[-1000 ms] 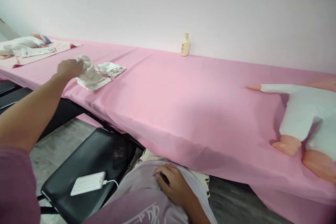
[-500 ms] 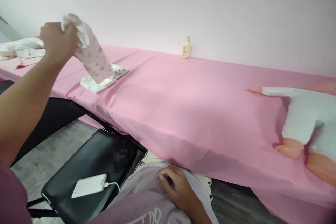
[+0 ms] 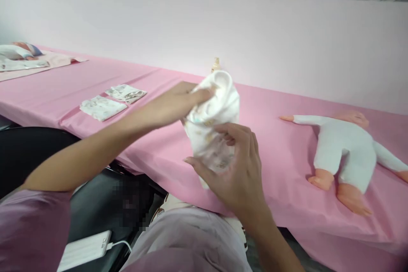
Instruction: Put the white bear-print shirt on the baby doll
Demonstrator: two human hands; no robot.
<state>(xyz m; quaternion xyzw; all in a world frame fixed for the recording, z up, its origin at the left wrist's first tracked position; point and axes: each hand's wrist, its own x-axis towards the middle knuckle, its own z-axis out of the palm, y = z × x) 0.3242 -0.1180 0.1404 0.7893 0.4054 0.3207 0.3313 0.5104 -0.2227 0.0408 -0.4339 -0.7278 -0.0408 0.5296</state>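
Observation:
A folded white cloth with a small coloured print point(image 3: 228, 104) is held up in front of me over the pink-covered table. My left hand point(image 3: 191, 101) grips its upper left part, thumb on the near side. Just below and to the right, my right hand point(image 3: 244, 165) has its thumb and fingers spread apart at the cloth's lower part. Whether those fingers touch the fabric, I cannot tell. Two more folded printed cloths, one nearer point(image 3: 103, 108) and one farther point(image 3: 127, 92), lie side by side on the table to the left.
A doll in white clothing point(image 3: 346, 148) lies on the pink tablecloth point(image 3: 159, 148) at the right. Behind my hands stands a partly hidden pump bottle point(image 3: 216, 64). A second doll in white point(image 3: 14, 52) lies far left. A white power bank point(image 3: 84, 250) rests on a black chair point(image 3: 92, 204).
My left hand has brought the printed cloth from the left to the middle. My right hand has risen from my lap to the cloth. The view has shifted.

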